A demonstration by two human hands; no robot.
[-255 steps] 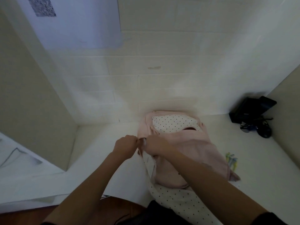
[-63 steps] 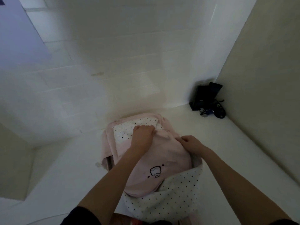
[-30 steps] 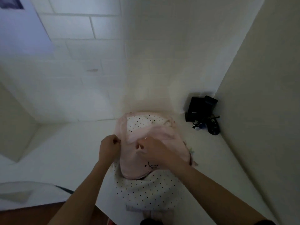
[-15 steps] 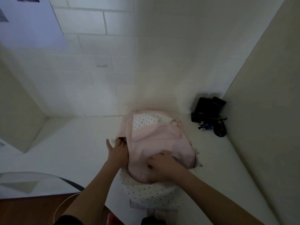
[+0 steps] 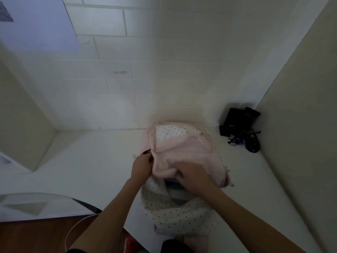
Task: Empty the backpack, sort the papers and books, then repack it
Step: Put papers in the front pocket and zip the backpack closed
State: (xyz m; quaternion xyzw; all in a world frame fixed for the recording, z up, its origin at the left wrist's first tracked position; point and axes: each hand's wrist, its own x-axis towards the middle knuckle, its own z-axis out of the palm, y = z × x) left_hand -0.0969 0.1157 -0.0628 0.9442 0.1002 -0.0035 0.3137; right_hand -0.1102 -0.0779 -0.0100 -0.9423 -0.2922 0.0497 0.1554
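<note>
A pink backpack [image 5: 184, 150] with white polka-dot lining lies flat on the white desk, its top toward the wall. My left hand [image 5: 141, 166] grips the bag's left edge. My right hand [image 5: 191, 177] holds the lower rim of the pink front panel and lifts it, so the opening gapes. Inside the gap a dark blue edge of something [image 5: 174, 185] shows; what it is cannot be made out. The dotted flap [image 5: 175, 212] hangs toward me over the desk edge.
A black box with a dark device and tangled cables [image 5: 240, 128] sits in the back right corner. Beige partitions stand on the left [image 5: 21, 115] and right [image 5: 300, 125]. A small coloured item [image 5: 227, 170] peeks out by the bag's right side. A white desk [image 5: 87, 165] stretches left.
My right hand has slid down to the front panel's lower rim and raised it, opening the bag. The left hand has closed on the bag's left edge.
</note>
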